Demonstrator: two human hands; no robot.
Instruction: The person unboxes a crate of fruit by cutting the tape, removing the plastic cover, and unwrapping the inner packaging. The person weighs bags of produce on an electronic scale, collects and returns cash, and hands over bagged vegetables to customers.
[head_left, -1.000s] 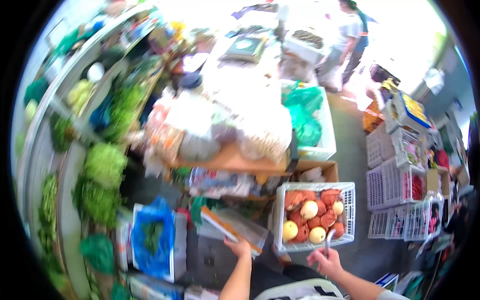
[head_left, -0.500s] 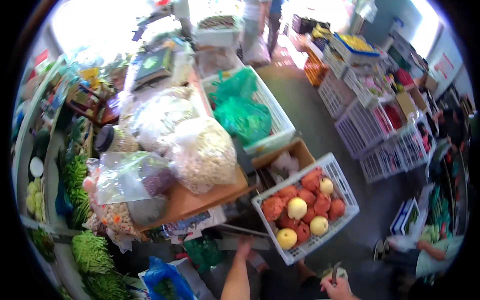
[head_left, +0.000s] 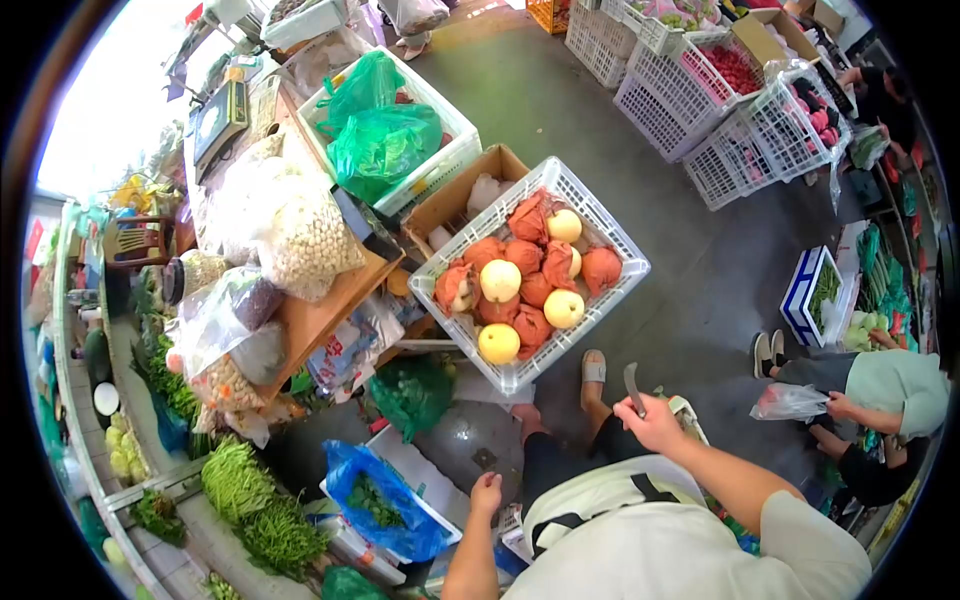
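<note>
My right hand point(head_left: 652, 422) is wrapped round the handle of a small knife point(head_left: 631, 380) with a curved blade pointing up and away from me. My left hand point(head_left: 486, 495) hangs low on the left of my lap with its fingers curled together; whether anything is in them I cannot make out. In front of me a white plastic crate point(head_left: 513, 376) holds several round fruits, some wrapped in reddish-brown paper point(head_left: 524, 256) and some bare, pale yellow apples or pears point(head_left: 500, 281). Neither hand touches the crate.
An open cardboard box point(head_left: 425, 213) stands behind the crate. At left, a table edge point(head_left: 330, 318) bears bagged dry goods. A blue bag point(head_left: 385, 500) of greens lies near my left hand. Crates point(head_left: 740, 160) are stacked at far right; a seated person point(head_left: 890, 385) holds a clear bag.
The view has tilted down, so the crate sits higher in the picture. My left hand has drawn back closer to my body. The knife stays in my right hand.
</note>
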